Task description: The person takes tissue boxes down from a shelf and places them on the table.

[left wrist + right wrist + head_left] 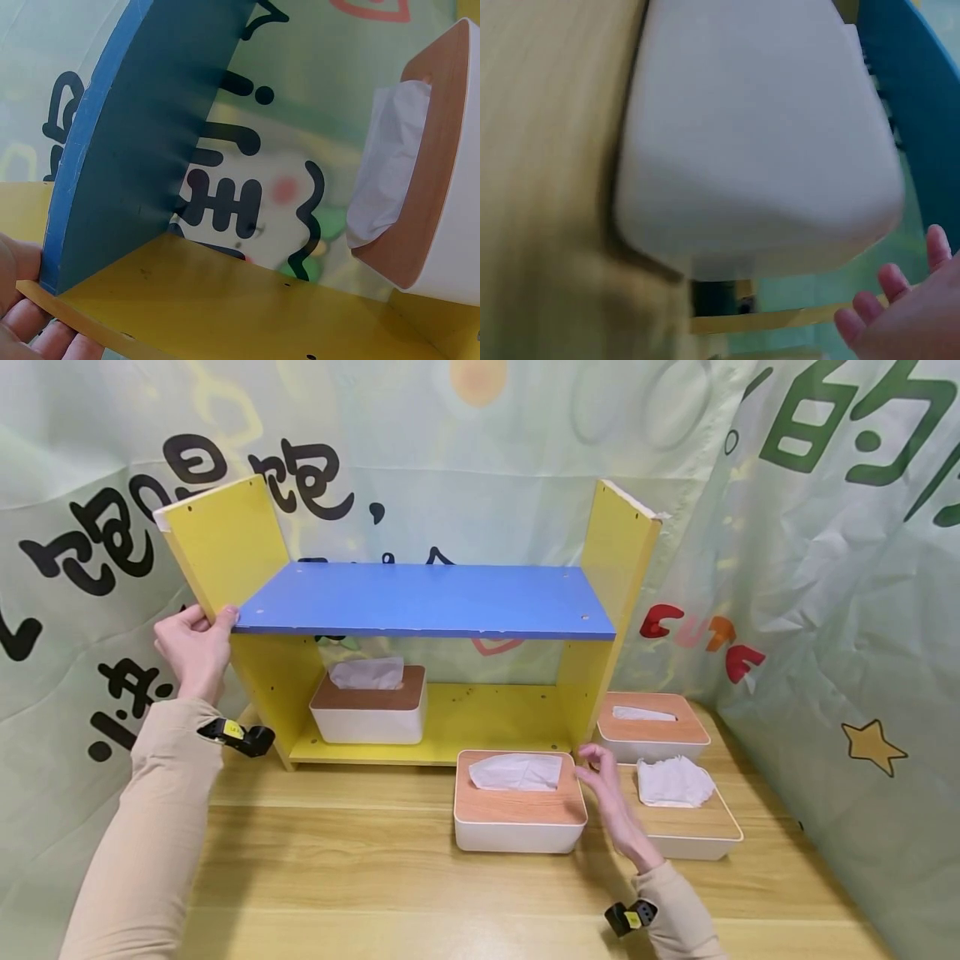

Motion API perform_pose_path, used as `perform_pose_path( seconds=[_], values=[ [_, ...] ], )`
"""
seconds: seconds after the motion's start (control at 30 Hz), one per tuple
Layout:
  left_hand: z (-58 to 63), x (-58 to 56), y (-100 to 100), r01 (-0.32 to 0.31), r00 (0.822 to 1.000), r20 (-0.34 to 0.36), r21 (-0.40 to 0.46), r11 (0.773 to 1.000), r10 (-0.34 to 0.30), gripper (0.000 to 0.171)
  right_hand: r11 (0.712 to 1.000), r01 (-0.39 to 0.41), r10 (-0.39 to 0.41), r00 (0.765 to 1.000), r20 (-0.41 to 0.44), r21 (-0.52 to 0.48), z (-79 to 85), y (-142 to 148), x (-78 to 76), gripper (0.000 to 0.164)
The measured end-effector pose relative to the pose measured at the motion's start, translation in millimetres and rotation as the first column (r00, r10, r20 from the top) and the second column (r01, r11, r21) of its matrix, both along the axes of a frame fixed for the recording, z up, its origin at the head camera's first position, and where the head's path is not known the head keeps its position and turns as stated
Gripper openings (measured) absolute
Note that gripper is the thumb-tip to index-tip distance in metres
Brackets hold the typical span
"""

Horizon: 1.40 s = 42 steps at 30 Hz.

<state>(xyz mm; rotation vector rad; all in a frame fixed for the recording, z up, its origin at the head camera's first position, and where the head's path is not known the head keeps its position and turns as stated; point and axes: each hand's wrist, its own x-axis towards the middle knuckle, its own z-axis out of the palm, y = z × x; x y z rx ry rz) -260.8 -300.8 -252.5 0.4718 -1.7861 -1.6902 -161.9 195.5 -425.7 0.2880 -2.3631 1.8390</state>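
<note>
My left hand (pixel 197 647) grips the front edge of the left side panel of a yellow and blue shelf unit (pixel 427 602), where the blue board meets it. In the left wrist view, the thumb and curled fingers (pixel 52 337) hold the yellow panel from both sides. My right hand (pixel 611 793) is by the right side of a white tissue box (pixel 517 837) with a wood-look lid, on the table before the shelf. Its fingers are spread and loosely bent, with nothing in them; the right wrist view shows them beside the box (pixel 757 135), not around it.
Another tissue box (pixel 367 724) stands on the left of the lower yellow shelf. Two more, a rear box (pixel 652 747) and a front box (pixel 693 845), sit to the right on the wooden table (pixel 360 877). A printed cloth (pixel 810 652) hangs behind and at the sides.
</note>
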Motion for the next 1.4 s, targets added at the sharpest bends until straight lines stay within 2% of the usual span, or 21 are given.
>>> perform_pose_path(
  seconds=[0.13,0.27,0.4,0.5,0.6,0.77,0.87,1.17,1.4],
  values=[
    [0.0,-0.5,-0.2,0.0,1.0,0.0,0.007,1.0,0.0,0.043,0.997,-0.001,0.006,0.998,-0.065,0.079,13.1,-3.0,0.3,0.037],
    [-0.2,-0.6,-0.4,0.001,1.0,-0.004,0.015,1.0,-0.001,0.043,0.98,-0.018,0.041,0.993,-0.114,0.2,29.9,-8.7,0.2,0.033],
    [-0.3,-0.8,-0.3,0.002,1.0,-0.006,0.012,1.0,-0.002,0.043,0.939,-0.049,0.112,0.979,-0.168,0.341,49.0,-17.5,-0.8,0.035],
    [-0.5,-0.9,-0.4,0.0,1.0,0.003,-0.001,1.0,0.0,0.043,0.898,-0.072,0.16,0.972,-0.17,0.435,62.8,-25.2,-3.2,0.037],
    [-0.7,-1.0,-0.6,-0.001,1.0,0.012,-0.006,1.0,0.001,0.043,0.862,-0.113,0.209,0.967,-0.143,0.494,76.2,-34.4,-7.2,0.041],
    [-0.6,-1.0,-0.6,-0.002,1.0,0.021,-0.02,1.0,0.002,0.043,0.807,-0.187,0.295,0.949,-0.108,0.56,95.7,-51.3,-16.8,0.061],
    [-0.1,-0.8,-0.4,-0.004,1.0,0.025,-0.029,1.0,0.004,0.043,0.769,-0.233,0.328,0.943,-0.054,0.596,102.8,-62.1,-24.8,0.073],
    [1.7,-1.2,-0.6,-0.005,1.0,0.027,-0.034,0.999,0.006,0.043,0.673,-0.385,0.387,0.911,0.143,0.631,111.7,-98.1,-59.8,0.087],
    [-0.4,-1.2,-0.8,-0.005,1.0,0.024,-0.056,0.998,0.006,0.043,0.603,-0.448,0.369,0.89,0.267,0.66,112.0,-126.2,-88.5,0.097]
  ],
)
